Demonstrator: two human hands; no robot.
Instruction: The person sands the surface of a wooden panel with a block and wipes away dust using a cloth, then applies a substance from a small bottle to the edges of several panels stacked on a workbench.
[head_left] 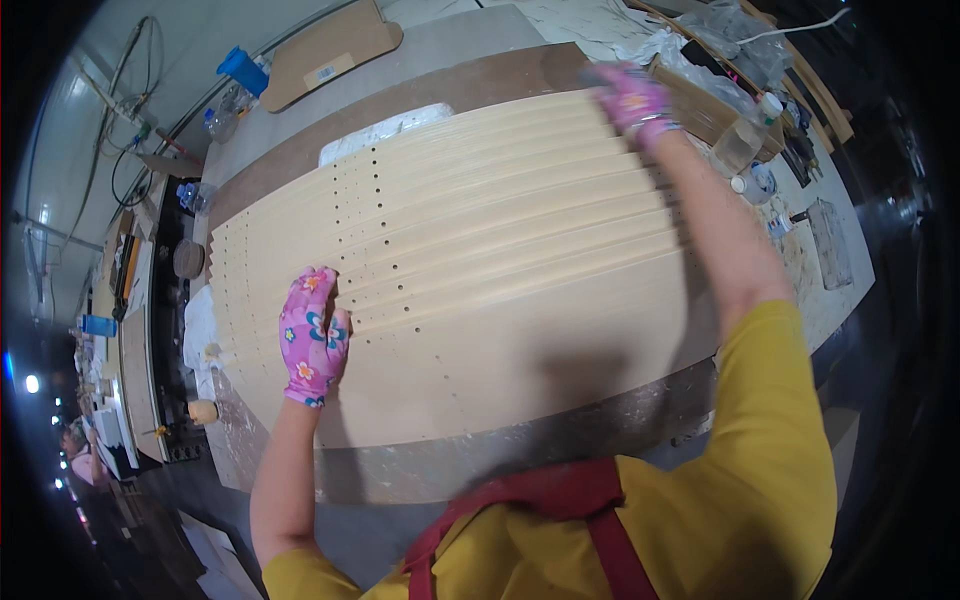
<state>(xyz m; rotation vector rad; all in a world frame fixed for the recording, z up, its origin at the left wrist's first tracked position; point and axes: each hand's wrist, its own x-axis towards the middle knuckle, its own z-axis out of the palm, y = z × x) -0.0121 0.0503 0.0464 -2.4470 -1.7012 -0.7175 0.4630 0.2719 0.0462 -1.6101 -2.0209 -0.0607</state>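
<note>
Several pale wooden panels (520,330) lie overlapped in front of me, their long edges stepped one behind another. Rows of small drilled holes run across them on the left. My left hand (312,340), in a pink flowered glove, rests on the panels beside these holes. Its fingers are stretched out with the thumb apart, and nothing shows in it. At the far right corner of the stack is my right hand (632,100), in a matching glove. Motion smears its fingers, so I cannot make out whether it holds anything.
Beneath the panels is a worn worktable (400,475). A cardboard piece (330,55) and a blue cup (243,72) stand at the back left. Bottles (737,147) and an open cardboard box (690,105) crowd the right side. Another person (88,460) is far off left.
</note>
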